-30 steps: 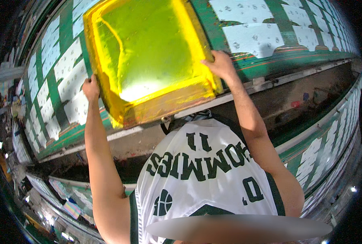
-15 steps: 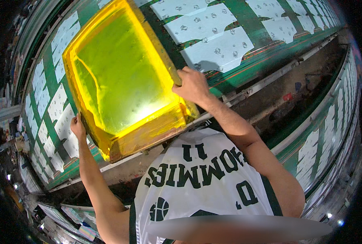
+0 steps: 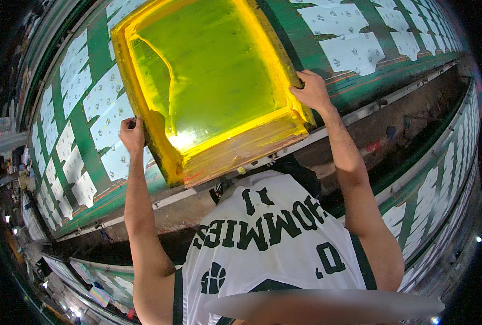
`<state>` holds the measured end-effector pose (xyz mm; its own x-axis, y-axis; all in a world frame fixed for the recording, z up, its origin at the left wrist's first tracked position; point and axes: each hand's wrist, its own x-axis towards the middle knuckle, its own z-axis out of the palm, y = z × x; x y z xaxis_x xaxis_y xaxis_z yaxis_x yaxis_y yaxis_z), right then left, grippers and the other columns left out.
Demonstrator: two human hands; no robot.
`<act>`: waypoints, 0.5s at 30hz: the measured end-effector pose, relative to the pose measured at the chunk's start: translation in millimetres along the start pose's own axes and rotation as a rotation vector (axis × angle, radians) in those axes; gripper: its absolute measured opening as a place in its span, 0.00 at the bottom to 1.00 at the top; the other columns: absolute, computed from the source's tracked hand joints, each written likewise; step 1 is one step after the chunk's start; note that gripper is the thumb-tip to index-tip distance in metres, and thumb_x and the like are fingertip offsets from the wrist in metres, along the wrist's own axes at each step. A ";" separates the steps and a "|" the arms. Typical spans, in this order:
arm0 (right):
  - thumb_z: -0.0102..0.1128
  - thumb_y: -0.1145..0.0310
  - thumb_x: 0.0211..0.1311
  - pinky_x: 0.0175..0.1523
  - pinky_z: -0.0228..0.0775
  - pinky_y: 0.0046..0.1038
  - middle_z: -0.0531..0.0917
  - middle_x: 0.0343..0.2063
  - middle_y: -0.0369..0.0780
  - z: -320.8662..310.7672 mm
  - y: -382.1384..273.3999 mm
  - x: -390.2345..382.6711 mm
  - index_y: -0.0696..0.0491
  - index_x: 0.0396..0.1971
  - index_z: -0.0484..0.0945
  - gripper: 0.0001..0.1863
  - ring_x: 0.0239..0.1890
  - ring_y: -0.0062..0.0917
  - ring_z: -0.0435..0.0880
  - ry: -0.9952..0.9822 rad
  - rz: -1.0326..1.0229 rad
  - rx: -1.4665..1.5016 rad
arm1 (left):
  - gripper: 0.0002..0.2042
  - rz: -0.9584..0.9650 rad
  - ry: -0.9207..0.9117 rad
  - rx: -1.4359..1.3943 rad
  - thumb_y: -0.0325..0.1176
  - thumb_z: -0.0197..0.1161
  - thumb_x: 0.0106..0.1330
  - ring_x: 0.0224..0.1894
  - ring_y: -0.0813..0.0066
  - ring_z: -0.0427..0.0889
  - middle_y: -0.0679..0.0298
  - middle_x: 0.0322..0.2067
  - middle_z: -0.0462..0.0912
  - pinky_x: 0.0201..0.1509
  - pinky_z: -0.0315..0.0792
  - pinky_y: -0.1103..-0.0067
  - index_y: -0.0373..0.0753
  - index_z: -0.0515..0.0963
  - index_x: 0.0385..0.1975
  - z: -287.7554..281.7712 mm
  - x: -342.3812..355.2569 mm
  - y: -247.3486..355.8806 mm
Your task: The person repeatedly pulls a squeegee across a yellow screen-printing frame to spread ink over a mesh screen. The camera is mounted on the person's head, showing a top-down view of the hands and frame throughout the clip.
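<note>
A screen printing frame with thick yellow-stained sides and a green-yellow mesh lies tilted over the green table in front of me. My right hand grips its right side near the close corner, fingers curled over the edge. At the opposite side, my left hand is closed against the outer edge; part of its grip is hidden by the frame. Pale fabric pieces with small dark printed motifs lie flat to the right of the frame. More printed pieces are on the left, some partly covered by the frame.
The long green table runs diagonally, with a metal rail along its near edge. Beyond a dark gap at the right, another green table carries more pale pieces. Further tables stand at the lower left.
The frame and both hands have shifted right and farther up in the view. More printed fabric now shows left of the frame, while pieces on its right have become covered.
</note>
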<state>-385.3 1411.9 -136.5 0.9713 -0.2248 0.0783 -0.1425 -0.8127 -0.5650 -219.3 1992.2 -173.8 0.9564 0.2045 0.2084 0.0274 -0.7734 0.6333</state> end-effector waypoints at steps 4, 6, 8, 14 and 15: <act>0.74 0.58 0.52 0.51 0.77 0.44 0.84 0.39 0.51 -27.1 51.6 4.7 0.64 0.48 0.84 0.28 0.45 0.49 0.84 -0.046 -0.002 -0.009 | 0.20 -0.030 0.007 0.035 0.44 0.74 0.62 0.33 0.66 0.84 0.55 0.31 0.87 0.42 0.78 0.69 0.32 0.81 0.38 28.3 -30.1 48.4; 0.74 0.58 0.52 0.52 0.77 0.44 0.84 0.40 0.52 -34.0 66.0 6.4 0.65 0.49 0.83 0.29 0.46 0.49 0.84 -0.036 -0.024 -0.019 | 0.19 -0.013 0.016 0.049 0.44 0.73 0.62 0.34 0.65 0.85 0.54 0.32 0.87 0.43 0.79 0.69 0.32 0.81 0.38 35.4 -35.4 60.3; 0.73 0.58 0.53 0.54 0.77 0.43 0.84 0.42 0.53 -37.1 74.8 7.7 0.67 0.50 0.82 0.31 0.47 0.49 0.84 -0.029 -0.044 -0.016 | 0.19 -0.012 0.025 0.049 0.44 0.73 0.63 0.35 0.63 0.85 0.53 0.33 0.88 0.44 0.79 0.68 0.31 0.81 0.38 39.6 -37.2 66.1; 0.72 0.56 0.58 0.61 0.75 0.43 0.82 0.51 0.54 -36.5 78.3 5.8 0.67 0.56 0.80 0.33 0.55 0.49 0.81 -0.118 0.015 -0.041 | 0.22 -0.042 0.017 0.118 0.48 0.69 0.65 0.37 0.57 0.86 0.50 0.35 0.88 0.47 0.79 0.65 0.31 0.82 0.40 46.0 -39.7 69.4; 0.72 0.56 0.60 0.63 0.73 0.43 0.82 0.53 0.54 -36.9 74.2 3.3 0.66 0.56 0.79 0.32 0.57 0.49 0.80 -0.081 0.010 -0.013 | 0.22 -0.023 0.004 0.116 0.48 0.69 0.65 0.38 0.57 0.86 0.50 0.35 0.88 0.47 0.79 0.66 0.30 0.81 0.41 47.6 -40.6 69.1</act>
<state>-399.6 1331.0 -147.8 0.9820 -0.1889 0.0053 -0.1542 -0.8176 -0.5547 -242.4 1901.8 -174.0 0.9541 0.2248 0.1980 0.0826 -0.8328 0.5473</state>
